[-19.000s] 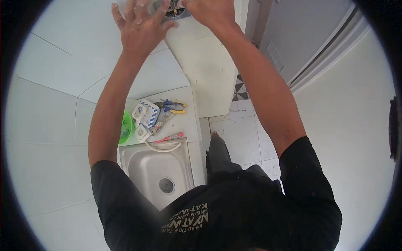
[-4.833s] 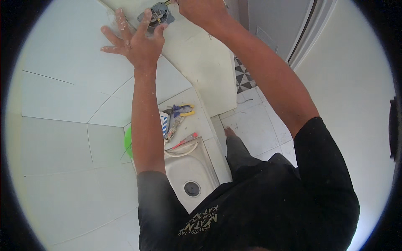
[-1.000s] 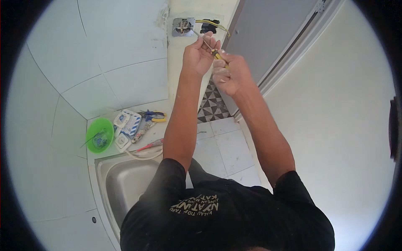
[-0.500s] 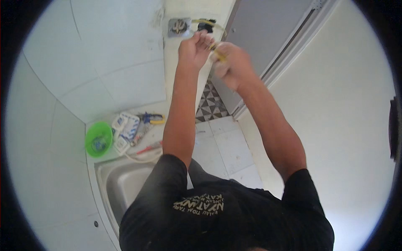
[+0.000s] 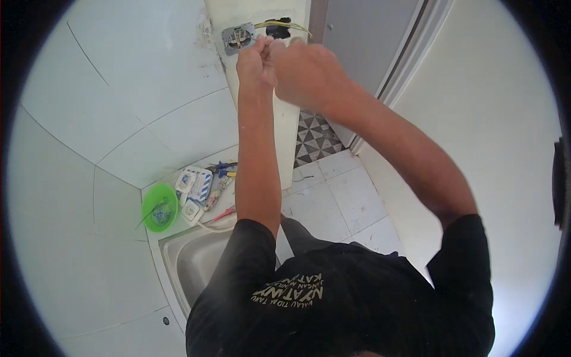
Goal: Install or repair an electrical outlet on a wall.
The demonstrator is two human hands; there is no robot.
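On the countertop [image 5: 178,238] beside the steel sink [image 5: 193,265], a flat rectangular package [image 5: 199,183] in white with blue printing lies at an angle against the tiled wall. Just left of it sits a round bright-green bowl [image 5: 159,207] with small items inside. A white socket cover [image 5: 191,210] rests just below the package, near the sink's rim. To the right of the package lie hand tools: blue-handled pliers [image 5: 223,168] and a red-handled screwdriver [image 5: 223,214].

High on the white wall column [image 5: 288,128], an exposed grey socket insert [image 5: 238,37] sits in its opening, round in the middle with a square metal frame, its cover off. To its right is a dark hole [image 5: 278,28] from which yellowish wires [image 5: 294,26] arc out.

Both hands are raised to this spot. The left hand [image 5: 254,59] is just below and right of the socket insert, its fingers curled together at the fingertips. The right hand [image 5: 306,71] touches the left one, fingers folded in; what either grips cannot be told, as the hands cover it.
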